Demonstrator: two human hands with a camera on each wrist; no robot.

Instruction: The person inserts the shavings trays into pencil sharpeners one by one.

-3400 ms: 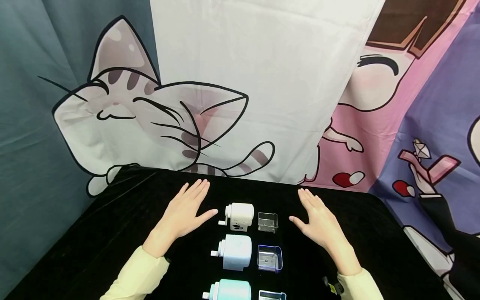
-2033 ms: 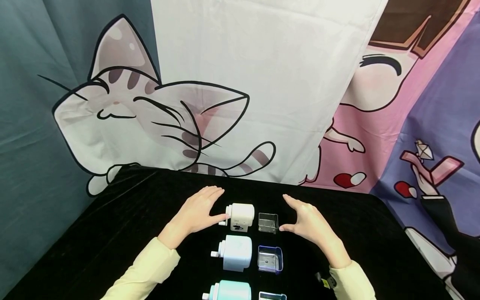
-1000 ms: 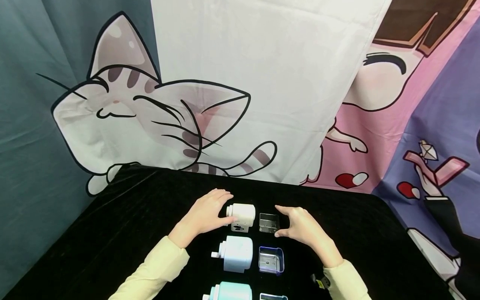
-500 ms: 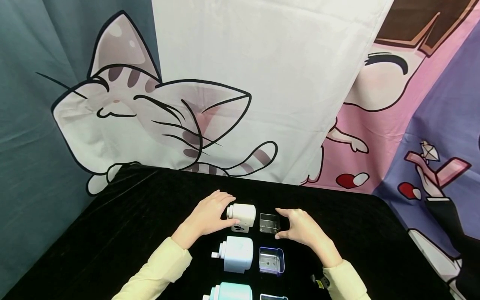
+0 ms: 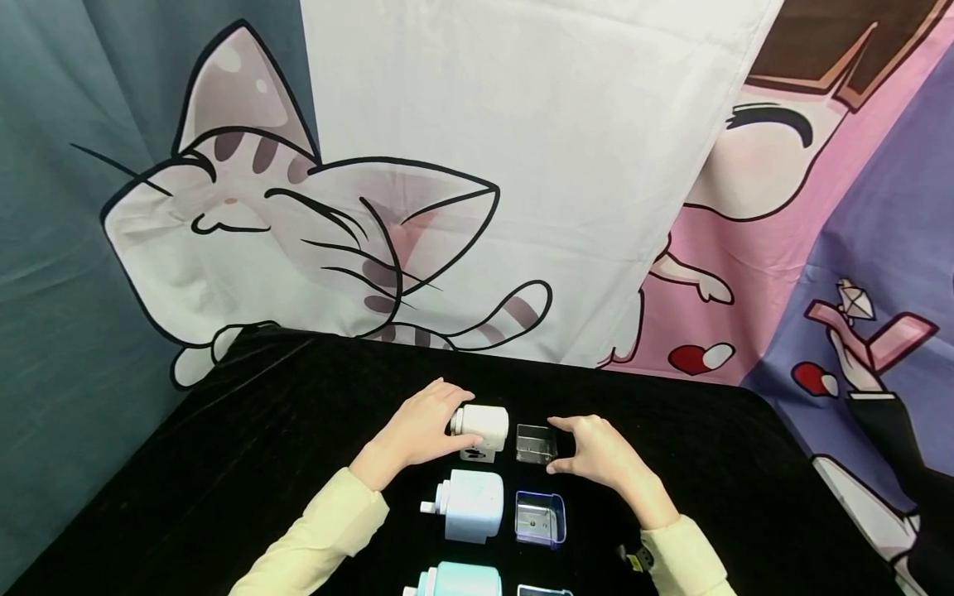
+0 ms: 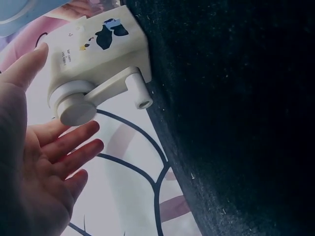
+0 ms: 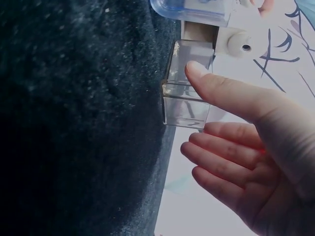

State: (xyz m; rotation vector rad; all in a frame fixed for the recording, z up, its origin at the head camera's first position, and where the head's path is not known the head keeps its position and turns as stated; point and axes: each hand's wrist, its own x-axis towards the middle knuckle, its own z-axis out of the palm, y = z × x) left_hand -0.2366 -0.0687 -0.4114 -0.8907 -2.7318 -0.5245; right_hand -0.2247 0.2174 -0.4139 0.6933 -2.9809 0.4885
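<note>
A white hand-crank pencil sharpener (image 5: 488, 424) stands at the far end of a row. My left hand (image 5: 421, 426) reaches around its crank side, thumb in front and fingers behind. In the left wrist view, the sharpener's crank (image 6: 110, 88) faces the palm and the fingers are extended; firm contact is not visible. Right of the sharpener lies its clear shavings drawer (image 5: 535, 444). My right hand (image 5: 599, 447) straddles the drawer's right end with spread thumb and index finger. In the right wrist view, the thumb overlaps the drawer (image 7: 184, 105); whether it touches cannot be seen.
Nearer stand a light blue sharpener (image 5: 473, 503) with a blue-rimmed drawer (image 5: 540, 518), and a turquoise sharpener (image 5: 462, 579) with another drawer (image 5: 544, 591) cut off by the frame. Black cloth (image 5: 246, 463) covers the table; a printed curtain (image 5: 581, 165) hangs behind.
Both hands have moved inward from wide apart, the left to the white sharpener and the right to its drawer. The right thumb and index finger have drawn closer. Sharpeners and drawers stay in place.
</note>
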